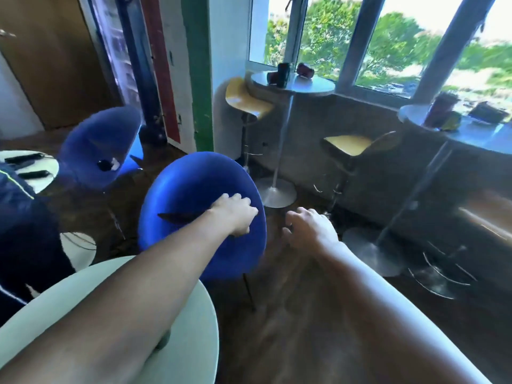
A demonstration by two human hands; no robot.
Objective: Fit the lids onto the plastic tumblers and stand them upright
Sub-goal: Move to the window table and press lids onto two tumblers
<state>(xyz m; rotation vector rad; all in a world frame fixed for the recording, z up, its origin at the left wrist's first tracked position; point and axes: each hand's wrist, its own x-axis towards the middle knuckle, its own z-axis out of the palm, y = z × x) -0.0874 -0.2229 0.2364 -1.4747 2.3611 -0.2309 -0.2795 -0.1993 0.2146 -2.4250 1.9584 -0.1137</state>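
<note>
Left hand (pixel 235 213) extended forward, palm down, fingers curled over the upper edge of the glossy blue moulded plastic chair shell (pixel 194 195); grasping that chair back. Right hand (pixel 310 227) extended beside it over the dark wood-plank floor (pixel 299 314), fingers loosely bent, holding nothing, touching nothing. Both forearms bare.

Dark plastic tumblers (pixel 284 74) located well apart from the hands, on the small round grey high table (pixel 310 85) by the window (pixel 388 42): one dark tumbler upright near the table's middle, a reddish one lying tilted to its right, another reddish one low at its left. Blurred; lids not distinguishable, fitted or not cannot be told. Further dark and reddish containers on the second round grey high table (pixel 471 139) at far right, too smeared to identify.

Yellow curved bar stool (pixel 246 102) just left of the first high table; second yellow bar stool (pixel 349 145) between the two high tables. Second blue plastic chair (pixel 102 145) behind and left of the gripped one. Pale green round tabletop (pixel 188 328) in near foreground under the left forearm. White round table (pixel 47 173) at left edge carrying dark flat objects. Dark navy sleeve with pale piping (pixel 19 195) at left edge. Wooden door (pixel 50 56) upper left. Strong motion blur across whole view.
</note>
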